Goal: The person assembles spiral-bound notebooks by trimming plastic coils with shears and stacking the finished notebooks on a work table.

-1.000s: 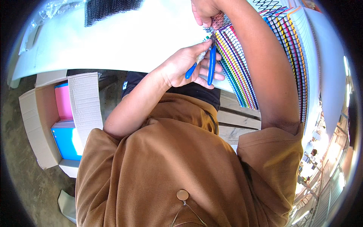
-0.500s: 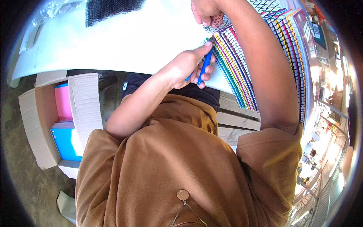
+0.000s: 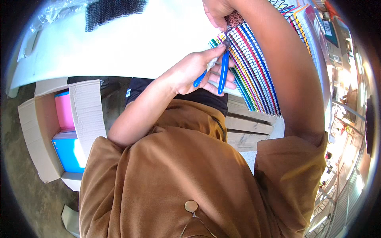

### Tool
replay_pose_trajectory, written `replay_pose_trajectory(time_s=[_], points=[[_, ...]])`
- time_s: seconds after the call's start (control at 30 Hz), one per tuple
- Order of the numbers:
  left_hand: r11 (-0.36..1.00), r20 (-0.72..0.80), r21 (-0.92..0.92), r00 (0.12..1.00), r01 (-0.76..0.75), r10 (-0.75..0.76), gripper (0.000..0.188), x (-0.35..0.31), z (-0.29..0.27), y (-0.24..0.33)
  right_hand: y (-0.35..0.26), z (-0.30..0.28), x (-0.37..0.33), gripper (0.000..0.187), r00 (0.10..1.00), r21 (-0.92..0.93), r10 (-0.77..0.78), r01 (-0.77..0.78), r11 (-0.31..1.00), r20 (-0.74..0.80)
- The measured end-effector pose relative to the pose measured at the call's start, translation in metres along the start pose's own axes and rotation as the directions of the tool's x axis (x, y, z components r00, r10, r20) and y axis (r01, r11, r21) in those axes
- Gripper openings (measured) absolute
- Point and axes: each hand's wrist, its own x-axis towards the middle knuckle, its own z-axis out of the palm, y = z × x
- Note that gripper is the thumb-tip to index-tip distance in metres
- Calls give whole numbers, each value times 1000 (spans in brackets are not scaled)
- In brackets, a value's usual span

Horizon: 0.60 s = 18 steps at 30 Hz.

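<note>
The right hand [image 3: 218, 12] is cut off by the picture's top edge, its fingertips hiding the end of the coloured wire bindings [image 3: 250, 67]. The pliers' [image 3: 220, 69] tip is too small to make out; the left hand [image 3: 198, 71] covers part of their blue handles.

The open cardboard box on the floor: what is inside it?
Inside the cardboard box stand flat pink and blue items, probably covers or sheets. A raised flap hides their right edges, and anything beneath them cannot be seen.
</note>
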Motion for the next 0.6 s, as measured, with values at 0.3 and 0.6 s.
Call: replay_pose_trajectory(time_s=[0.3, 0.6], points=[[996, -106, 57, 991, -75, 81, 49, 11, 2, -6, 4, 0, 5, 16, 995, 58, 85, -88, 994, 43], [995, 9, 40, 996, -93, 93, 56, 0, 8, -6, 8, -3, -3, 18, 999, -17, -47, 47, 999, 13]])
